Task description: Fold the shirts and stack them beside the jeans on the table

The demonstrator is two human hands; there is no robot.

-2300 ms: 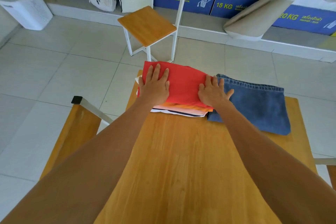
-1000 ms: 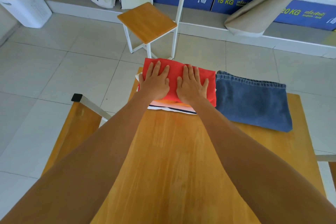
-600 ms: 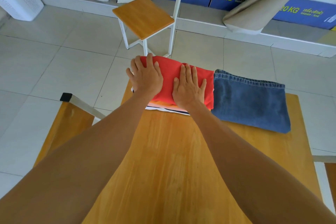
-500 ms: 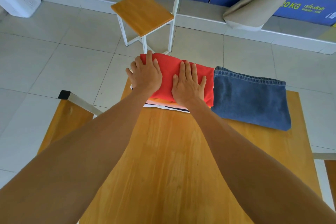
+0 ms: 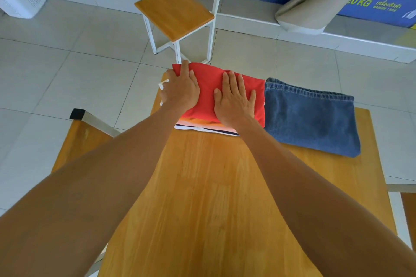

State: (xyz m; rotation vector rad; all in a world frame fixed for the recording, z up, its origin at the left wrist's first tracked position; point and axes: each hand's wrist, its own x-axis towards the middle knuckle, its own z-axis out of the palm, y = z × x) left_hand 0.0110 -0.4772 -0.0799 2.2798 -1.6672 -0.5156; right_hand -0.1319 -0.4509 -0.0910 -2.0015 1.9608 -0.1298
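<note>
Folded shirts, red cotton one (image 5: pixel 227 81) topmost, sit stacked touching the folded blue denim jeans (image 5: pixel 310 117); left hand (image 5: pixel 181 92) and right hand (image 5: pixel 234 99) press flat, fingers spread; little seems left.

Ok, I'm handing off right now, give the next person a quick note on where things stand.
Left hand: on the left edge of the red shirt, fingers curled over the side.
Right hand: flat, palm down on the same shirt.
Red shirt tops the shirt stack at the table's far edge, against the folded jeans on its right.
Done: shirts in view folded and stacked.
Left: square the stack, lift hands away. No unfolded shirts in view.
</note>
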